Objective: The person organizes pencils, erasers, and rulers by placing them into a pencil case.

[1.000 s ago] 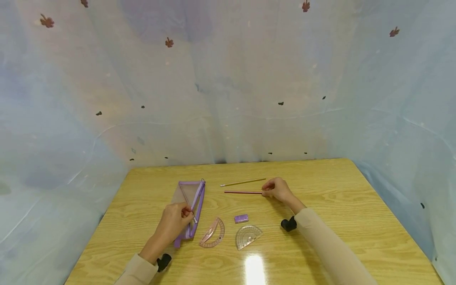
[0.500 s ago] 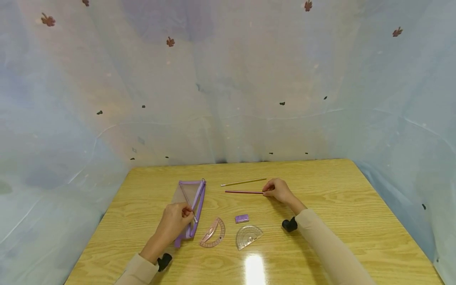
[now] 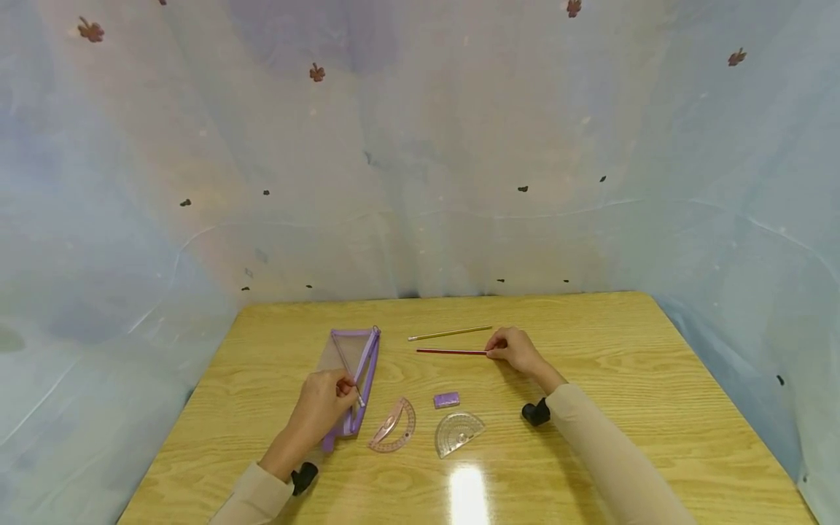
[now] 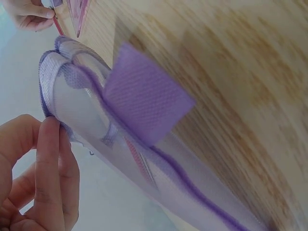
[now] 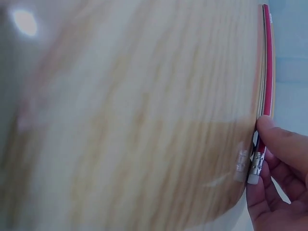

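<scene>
Mesh pouch [image 3: 356, 350], on surface [image 3: 590, 335], pinched at edge by left grip [image 3: 319, 401], probably for steadying; red pencil [image 3: 451, 351] clamped near eraser end by right grip [image 3: 515, 351] (shaft presumably left free toward pouch).

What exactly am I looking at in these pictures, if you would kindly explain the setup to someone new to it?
There is no machine here, only a person's bare hands. The wide picture comes from a camera on the head, looking forward and down; the two close ones come from cameras on the wrists.

On the wooden table lie a gold pencil, a purple eraser, a pink protractor and a clear protractor.

The left hand appears to pinch the edge of a purple-trimmed mesh pouch. The right hand pinches a red pencil near its eraser end, as the right wrist picture shows.
</scene>
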`<state>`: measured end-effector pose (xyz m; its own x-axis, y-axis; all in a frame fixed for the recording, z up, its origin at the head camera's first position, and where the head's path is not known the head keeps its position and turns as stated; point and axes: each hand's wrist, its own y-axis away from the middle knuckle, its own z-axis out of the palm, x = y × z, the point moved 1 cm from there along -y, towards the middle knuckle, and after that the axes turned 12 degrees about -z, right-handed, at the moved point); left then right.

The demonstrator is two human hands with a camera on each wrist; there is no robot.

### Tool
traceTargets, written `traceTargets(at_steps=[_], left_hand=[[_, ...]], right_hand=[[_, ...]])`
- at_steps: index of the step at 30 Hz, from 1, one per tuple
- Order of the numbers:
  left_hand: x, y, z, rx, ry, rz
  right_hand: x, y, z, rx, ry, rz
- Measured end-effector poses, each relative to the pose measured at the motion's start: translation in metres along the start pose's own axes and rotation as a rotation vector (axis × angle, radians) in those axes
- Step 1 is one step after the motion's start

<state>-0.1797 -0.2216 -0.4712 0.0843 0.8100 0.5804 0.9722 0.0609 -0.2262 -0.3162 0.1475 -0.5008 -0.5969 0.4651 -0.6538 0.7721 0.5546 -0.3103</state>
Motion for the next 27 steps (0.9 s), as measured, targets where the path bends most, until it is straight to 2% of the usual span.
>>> traceTargets(at_steps=[10, 18, 27], left_hand=[[0.0001, -0.0012, -0.0011, 0.007, 0.005, 0.012], [0.0003, -0.0013, 0.0, -0.006, 0.018, -0.009], [0.0001, -0.0011, -0.0015, 0.009, 0.011, -0.001]], right_hand=[[0.0016, -0.001, -0.0008, -0.015, 0.011, -0.007], [0.0001, -0.0002, -0.0029, -0.021, 0.011, -0.01], [-0.0048, 0.0, -0.0024, -0.02, 0.025, -0.016]])
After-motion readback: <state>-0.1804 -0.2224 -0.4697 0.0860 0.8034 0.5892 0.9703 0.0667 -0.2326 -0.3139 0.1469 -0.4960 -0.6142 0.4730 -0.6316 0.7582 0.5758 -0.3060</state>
